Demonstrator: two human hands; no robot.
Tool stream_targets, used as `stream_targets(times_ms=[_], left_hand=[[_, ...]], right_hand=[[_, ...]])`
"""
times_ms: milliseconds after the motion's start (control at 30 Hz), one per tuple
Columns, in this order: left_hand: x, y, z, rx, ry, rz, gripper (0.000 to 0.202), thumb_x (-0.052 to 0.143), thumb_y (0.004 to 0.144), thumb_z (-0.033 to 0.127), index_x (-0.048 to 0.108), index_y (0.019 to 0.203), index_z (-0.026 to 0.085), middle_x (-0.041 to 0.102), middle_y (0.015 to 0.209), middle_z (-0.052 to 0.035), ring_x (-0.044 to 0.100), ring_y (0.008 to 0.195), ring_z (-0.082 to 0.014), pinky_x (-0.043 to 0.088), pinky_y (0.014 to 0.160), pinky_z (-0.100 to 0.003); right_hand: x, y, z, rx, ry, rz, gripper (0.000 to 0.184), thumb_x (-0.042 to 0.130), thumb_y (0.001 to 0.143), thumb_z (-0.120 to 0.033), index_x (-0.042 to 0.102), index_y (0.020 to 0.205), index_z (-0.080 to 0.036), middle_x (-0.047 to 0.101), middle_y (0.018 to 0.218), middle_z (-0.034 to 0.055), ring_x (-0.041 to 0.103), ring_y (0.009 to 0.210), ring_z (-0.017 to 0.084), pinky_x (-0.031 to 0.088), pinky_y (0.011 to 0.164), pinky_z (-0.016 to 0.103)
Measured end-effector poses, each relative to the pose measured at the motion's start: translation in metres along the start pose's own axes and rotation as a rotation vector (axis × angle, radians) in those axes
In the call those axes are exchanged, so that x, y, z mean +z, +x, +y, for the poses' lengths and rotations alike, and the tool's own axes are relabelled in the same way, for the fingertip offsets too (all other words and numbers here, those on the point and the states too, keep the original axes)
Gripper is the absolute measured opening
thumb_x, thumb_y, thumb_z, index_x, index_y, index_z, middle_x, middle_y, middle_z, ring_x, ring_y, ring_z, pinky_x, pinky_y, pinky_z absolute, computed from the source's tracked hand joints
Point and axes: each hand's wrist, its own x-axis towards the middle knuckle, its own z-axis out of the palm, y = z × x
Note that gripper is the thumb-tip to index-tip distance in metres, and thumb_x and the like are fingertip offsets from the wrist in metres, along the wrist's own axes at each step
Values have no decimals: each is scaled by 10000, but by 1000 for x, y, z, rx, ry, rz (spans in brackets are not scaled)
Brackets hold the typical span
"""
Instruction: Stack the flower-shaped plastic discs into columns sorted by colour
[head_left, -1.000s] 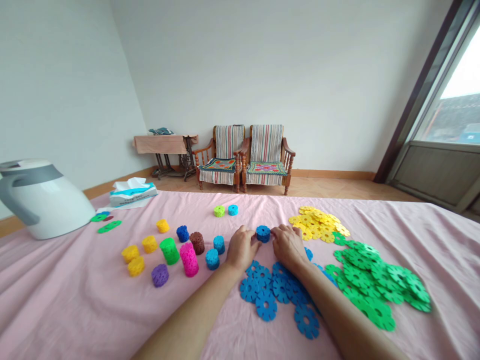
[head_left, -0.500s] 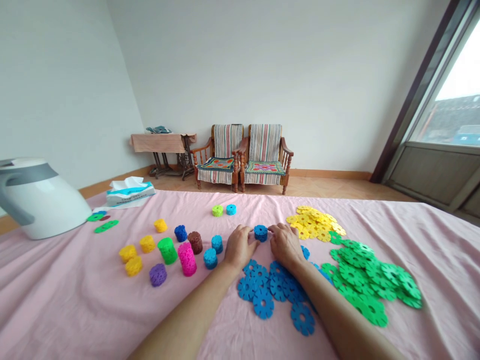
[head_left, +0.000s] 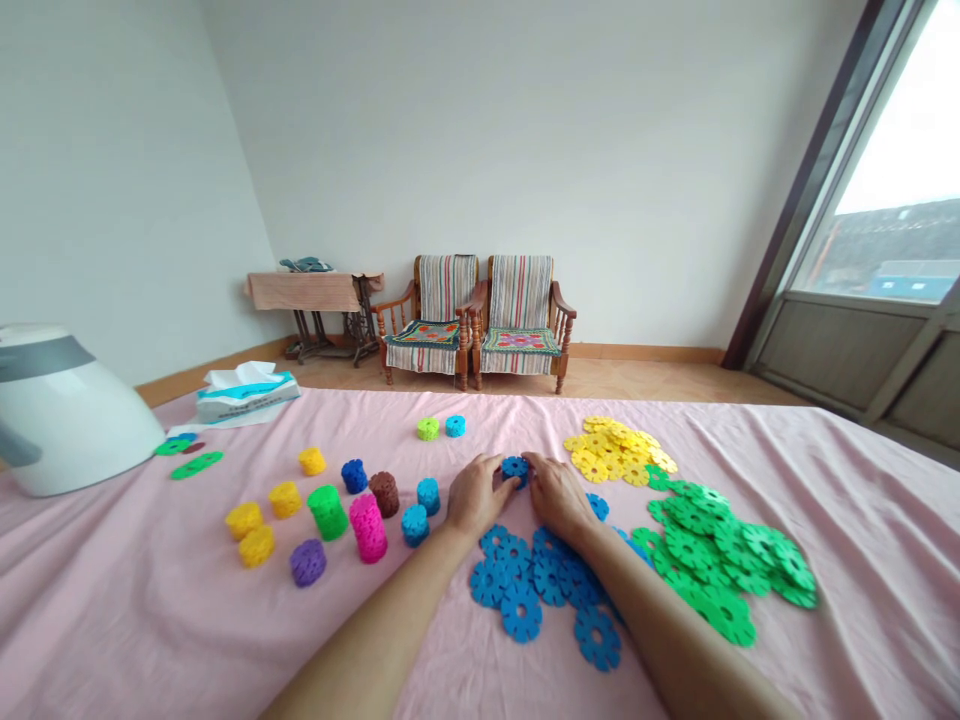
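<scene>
My left hand (head_left: 474,494) and my right hand (head_left: 552,492) meet on the pink cloth and pinch a small stack of blue discs (head_left: 514,468) between their fingertips. Both hands are closed round it. Just in front of my wrists lies a loose pile of flat blue flower-shaped discs (head_left: 536,585). Green discs (head_left: 720,565) spread to the right and yellow discs (head_left: 615,450) lie behind my right hand. To the left stand several finished stacks: pink (head_left: 368,527), green (head_left: 328,511), brown (head_left: 385,492), purple (head_left: 308,561) and yellow (head_left: 257,545).
A white kettle (head_left: 64,410) stands at the far left on the pink cloth (head_left: 150,620). A tissue pack (head_left: 244,392) lies near the back left edge. A small green stack (head_left: 428,429) and a blue one (head_left: 454,426) sit further back. Two wooden chairs (head_left: 480,320) stand by the wall.
My hands have closed tighter round the blue stack, which now looks lower between the fingers. The camera has turned a little, sliding everything slightly left.
</scene>
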Motion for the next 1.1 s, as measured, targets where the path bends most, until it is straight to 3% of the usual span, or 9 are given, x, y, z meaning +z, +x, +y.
stream_targets(times_ms=[367,533,767,867,1100], left_hand=[[-1,0,2,-19,-27,-12,311,623,785,328,600,1074,212,633,993,-46,592,924,-198,446,810,-283],[-1,1,3,-20,-49,-7,402,652,764,347,566,1129,203,614,1085,-63,580,980,-202,438,857,-304],[1,4,4,-8,-50,-26,389,622,783,383,572,1123,201,623,1020,-56,598,890,-195,453,772,-285],[1,5,3,-4,-47,-31,366,622,781,390,585,1096,207,629,990,-47,591,904,-201,449,774,-285],[1,4,3,-11,-57,-36,355,621,778,388,588,1086,216,625,1010,-47,590,904,-200,446,779,-284]], right_hand=[[-7,-2,-5,28,-14,-8,397,360,836,-148,533,1194,-159,677,1025,94,602,952,182,370,826,254],[-22,1,0,106,-75,-13,323,410,810,-176,618,1057,-150,670,990,108,584,955,194,371,819,267],[-51,-1,8,138,-207,-302,376,618,657,-363,648,985,-182,631,983,112,580,901,242,395,725,310],[-56,-2,4,102,-221,-363,362,633,644,-297,646,985,-175,646,982,112,585,915,236,393,722,295],[-51,0,2,92,-141,-319,184,577,625,-106,681,766,-163,692,833,88,616,815,198,389,666,255]])
